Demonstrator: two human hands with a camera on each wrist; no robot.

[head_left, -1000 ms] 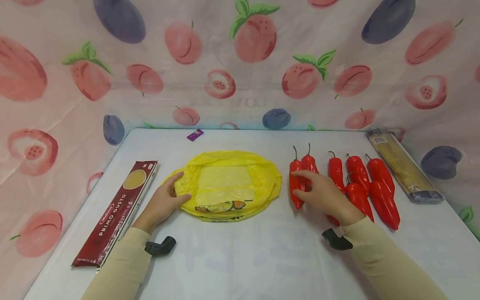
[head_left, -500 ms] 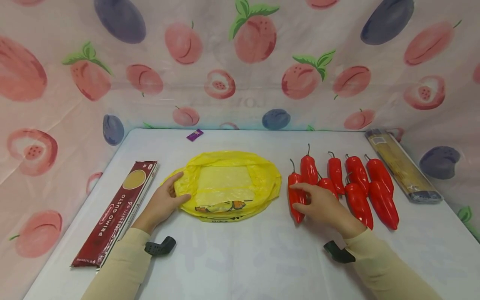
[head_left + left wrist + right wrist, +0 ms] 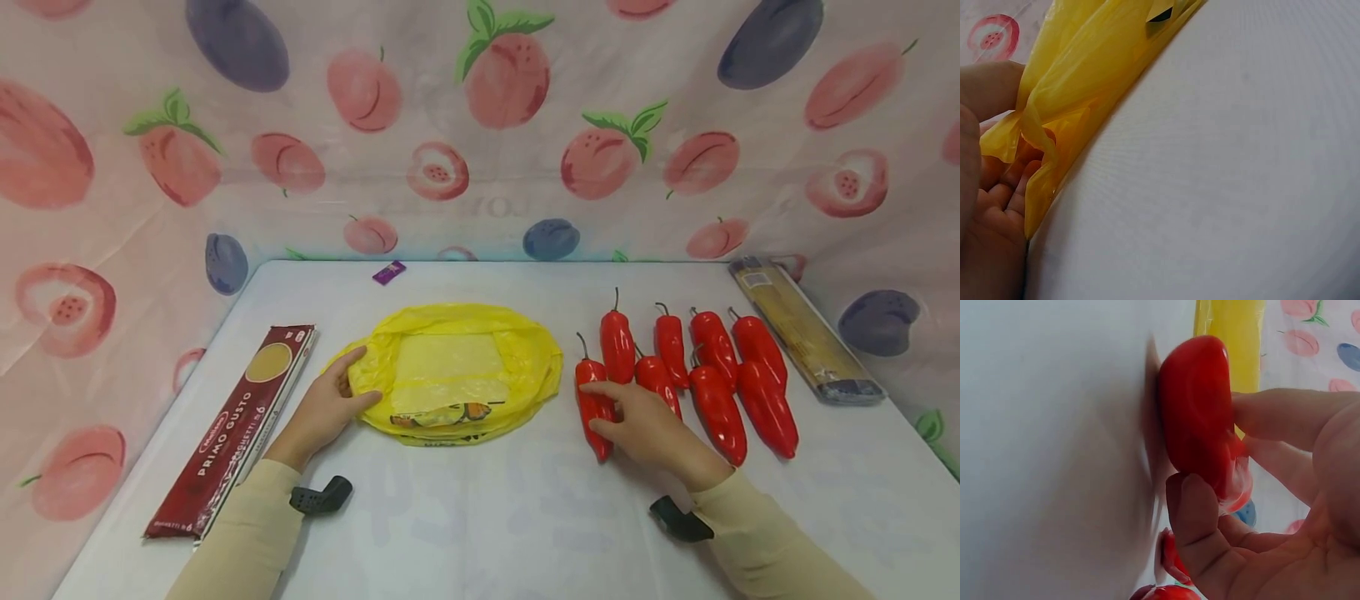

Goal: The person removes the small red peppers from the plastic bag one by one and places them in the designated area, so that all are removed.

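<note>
In the head view a yellow plastic bag (image 3: 450,367) lies with its mouth spread wide. My left hand (image 3: 322,412) pinches its left rim; in the left wrist view the thumb and fingers gather a fold of the yellow plastic (image 3: 1072,81). Right of the bag, my right hand (image 3: 648,425) holds a long red pepper (image 3: 592,392) by its sides, its stem pointing away from me. The right wrist view shows the pepper's rounded tip end (image 3: 1197,406) between fingers and thumb, close to the white tabletop. Another red pepper (image 3: 617,346) lies just behind it.
Several more red peppers (image 3: 720,412) lie in rows to the right. A clear pack of spaghetti (image 3: 806,333) is at the far right. On the left lies a dark red spaghetti pack (image 3: 232,429). A small purple packet (image 3: 389,272) sits at the back edge.
My right hand has drawn the held pepper toward me, apart from the one beside it, uncovering a pepper formerly hidden by the hand. The left hand and bag have stayed put.
</note>
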